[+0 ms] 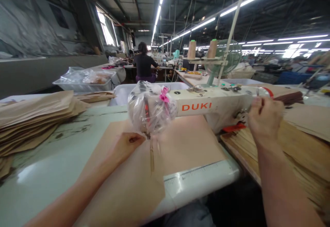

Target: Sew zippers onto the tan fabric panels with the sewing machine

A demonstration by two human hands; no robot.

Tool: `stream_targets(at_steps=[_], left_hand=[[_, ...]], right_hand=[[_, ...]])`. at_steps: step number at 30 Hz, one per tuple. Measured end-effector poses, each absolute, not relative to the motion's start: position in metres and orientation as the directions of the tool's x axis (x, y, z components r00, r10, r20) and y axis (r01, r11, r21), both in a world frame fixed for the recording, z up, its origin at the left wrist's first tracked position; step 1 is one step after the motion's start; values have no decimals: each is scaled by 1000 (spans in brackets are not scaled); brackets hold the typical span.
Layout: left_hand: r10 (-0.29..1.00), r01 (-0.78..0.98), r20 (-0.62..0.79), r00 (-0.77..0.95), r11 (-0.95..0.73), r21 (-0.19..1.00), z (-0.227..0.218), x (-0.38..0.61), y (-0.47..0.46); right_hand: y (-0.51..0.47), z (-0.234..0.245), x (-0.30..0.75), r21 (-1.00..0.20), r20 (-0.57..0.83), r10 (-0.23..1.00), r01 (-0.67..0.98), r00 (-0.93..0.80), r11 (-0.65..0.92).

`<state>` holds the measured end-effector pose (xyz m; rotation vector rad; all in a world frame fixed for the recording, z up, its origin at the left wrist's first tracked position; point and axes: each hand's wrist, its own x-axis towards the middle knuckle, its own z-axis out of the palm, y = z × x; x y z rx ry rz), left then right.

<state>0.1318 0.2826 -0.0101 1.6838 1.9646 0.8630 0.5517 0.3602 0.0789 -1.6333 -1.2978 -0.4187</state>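
A white DUKI sewing machine (206, 106) stands across the table, its needle end wrapped in clear plastic (152, 108). A tan fabric piece (129, 175) lies flat under the needle, with a narrow strip (152, 156) running along it. My left hand (127, 144) rests on the fabric just left of the needle, fingers curled. My right hand (264, 118) is raised at the machine's right end by the handwheel, fingers closed around it or something small there; what it grips is blurred.
A stack of tan pieces (33, 117) sits at the left, another stack (296, 151) at the right. White bins (82, 84) and thread cones (192, 50) stand behind, beside a green fan (229, 56). A person (144, 65) sits farther back.
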Motion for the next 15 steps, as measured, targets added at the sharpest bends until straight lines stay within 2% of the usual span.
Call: stream_targets(at_steps=[7, 12, 15], left_hand=[[969, 705, 30, -246, 158, 691, -36, 118, 299], [972, 741, 89, -218, 105, 663, -23, 118, 285], [983, 778, 119, -140, 35, 628, -8, 133, 263]], right_hand=[[404, 67, 573, -394, 767, 577, 916, 281, 78], [394, 71, 579, -380, 755, 597, 923, 270, 63], [359, 77, 559, -387, 817, 471, 922, 333, 20]])
